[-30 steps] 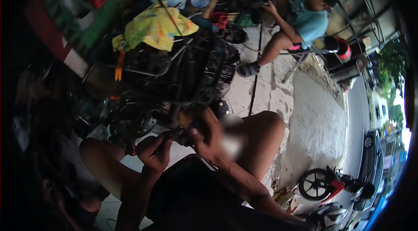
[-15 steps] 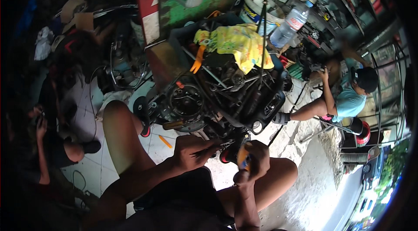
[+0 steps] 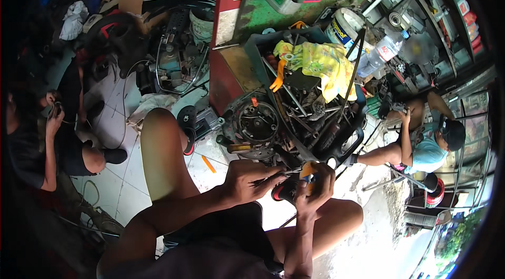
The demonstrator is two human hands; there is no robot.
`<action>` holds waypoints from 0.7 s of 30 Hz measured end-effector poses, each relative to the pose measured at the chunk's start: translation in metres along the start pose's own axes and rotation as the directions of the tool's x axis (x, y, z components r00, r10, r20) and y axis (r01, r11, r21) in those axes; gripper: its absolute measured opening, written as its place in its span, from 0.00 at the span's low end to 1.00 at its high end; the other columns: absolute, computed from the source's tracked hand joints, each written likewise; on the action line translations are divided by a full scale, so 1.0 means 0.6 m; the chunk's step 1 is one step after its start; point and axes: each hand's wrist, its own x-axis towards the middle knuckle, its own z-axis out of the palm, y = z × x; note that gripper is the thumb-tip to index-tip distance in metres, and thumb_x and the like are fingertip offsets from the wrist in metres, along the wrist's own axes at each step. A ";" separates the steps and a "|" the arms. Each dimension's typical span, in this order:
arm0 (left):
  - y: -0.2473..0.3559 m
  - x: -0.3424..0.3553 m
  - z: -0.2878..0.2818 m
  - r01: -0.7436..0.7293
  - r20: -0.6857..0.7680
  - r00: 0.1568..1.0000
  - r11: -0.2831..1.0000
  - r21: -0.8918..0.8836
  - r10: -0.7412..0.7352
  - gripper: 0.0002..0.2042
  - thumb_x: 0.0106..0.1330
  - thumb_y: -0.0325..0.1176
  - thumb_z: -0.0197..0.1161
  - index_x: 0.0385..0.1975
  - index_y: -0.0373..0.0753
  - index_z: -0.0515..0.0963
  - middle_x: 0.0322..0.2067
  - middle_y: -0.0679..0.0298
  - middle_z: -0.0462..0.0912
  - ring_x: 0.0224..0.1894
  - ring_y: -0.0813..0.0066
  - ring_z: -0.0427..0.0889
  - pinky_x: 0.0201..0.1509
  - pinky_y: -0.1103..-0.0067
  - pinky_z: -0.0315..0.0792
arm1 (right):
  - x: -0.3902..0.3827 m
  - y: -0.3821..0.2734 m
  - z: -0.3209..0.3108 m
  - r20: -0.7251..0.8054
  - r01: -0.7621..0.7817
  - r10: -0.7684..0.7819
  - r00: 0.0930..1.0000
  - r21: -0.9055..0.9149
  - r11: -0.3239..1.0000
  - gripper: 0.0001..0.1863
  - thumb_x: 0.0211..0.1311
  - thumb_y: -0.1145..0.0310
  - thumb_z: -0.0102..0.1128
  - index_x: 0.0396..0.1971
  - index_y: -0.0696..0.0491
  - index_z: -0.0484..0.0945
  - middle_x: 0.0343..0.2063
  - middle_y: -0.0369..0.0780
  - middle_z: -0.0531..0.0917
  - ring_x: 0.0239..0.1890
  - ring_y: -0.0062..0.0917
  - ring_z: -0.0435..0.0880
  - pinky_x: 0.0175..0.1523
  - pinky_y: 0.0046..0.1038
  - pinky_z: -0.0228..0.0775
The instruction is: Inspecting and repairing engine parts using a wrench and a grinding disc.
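Note:
In front of my lap, my left hand (image 3: pixel 250 180) is closed round a thin dark piece whose pale metal tip points right; its kind is not clear. Close beside it, my right hand (image 3: pixel 316 195) grips a small rounded yellow-orange object (image 3: pixel 312 171) with a blue patch, largely covered by the fingers. The two held things nearly meet, and I cannot tell whether they touch. Just beyond my hands lies a round dark metal motorcycle part (image 3: pixel 256 122) with an open face. On the floor tiles to the left rests a slim orange stick-like item (image 3: pixel 209 164).
Ahead stands a dark bin (image 3: pixel 256 47) heaped with tools and metal parts, a yellow patterned cloth (image 3: pixel 321 63) on top. Behind it are a white bucket (image 3: pixel 344 27) and a clear plastic bottle (image 3: pixel 381 55). One person (image 3: pixel 426 145) sits at right, another (image 3: pixel 47 142) at left.
The view has shifted, so the surroundings sit farther right and lower. My right hand has turned, and its yellow-orange object is now up by the tip of the piece in my left hand.

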 end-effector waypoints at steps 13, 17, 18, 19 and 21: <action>-0.004 0.001 -0.040 -0.113 0.004 0.994 0.984 0.136 0.113 0.10 0.49 0.35 0.72 0.32 0.44 0.83 0.12 0.69 0.69 0.13 0.74 0.71 0.17 0.76 0.62 | -0.002 -0.013 0.002 0.067 0.283 -0.277 0.958 -0.107 0.953 0.35 0.54 0.40 0.51 0.38 0.63 0.75 0.33 0.48 0.76 0.36 0.39 0.77 0.39 0.33 0.71; -0.006 0.004 -0.054 -0.110 0.027 0.994 0.984 0.137 0.107 0.10 0.49 0.35 0.72 0.32 0.43 0.83 0.13 0.69 0.71 0.14 0.73 0.72 0.17 0.76 0.63 | 0.002 -0.014 -0.004 -0.007 0.242 -0.244 0.970 -0.073 0.967 0.32 0.54 0.42 0.52 0.37 0.61 0.76 0.33 0.48 0.77 0.36 0.39 0.78 0.40 0.34 0.71; -0.001 0.006 -0.057 -0.093 0.020 0.996 0.986 0.141 0.091 0.10 0.49 0.35 0.72 0.31 0.43 0.83 0.13 0.69 0.72 0.14 0.73 0.72 0.18 0.76 0.64 | 0.001 -0.011 -0.004 -0.042 0.290 -0.294 0.955 -0.075 0.954 0.31 0.53 0.42 0.53 0.36 0.61 0.76 0.33 0.47 0.78 0.37 0.39 0.78 0.40 0.35 0.71; -0.003 0.005 -0.056 -0.088 0.017 0.996 0.986 0.142 0.087 0.10 0.49 0.35 0.72 0.31 0.43 0.83 0.13 0.69 0.72 0.14 0.73 0.72 0.18 0.76 0.64 | -0.001 -0.013 0.000 -0.038 0.290 -0.293 0.955 -0.073 0.954 0.31 0.53 0.42 0.53 0.36 0.61 0.76 0.33 0.47 0.78 0.37 0.39 0.78 0.40 0.35 0.71; -0.010 0.001 -0.055 -0.105 -0.071 0.991 0.990 0.099 0.112 0.10 0.49 0.35 0.72 0.31 0.43 0.83 0.14 0.70 0.73 0.14 0.73 0.72 0.18 0.77 0.64 | -0.003 -0.024 0.015 0.078 0.298 -0.294 0.953 -0.039 0.954 0.31 0.53 0.43 0.54 0.36 0.60 0.77 0.33 0.46 0.78 0.36 0.39 0.78 0.41 0.36 0.71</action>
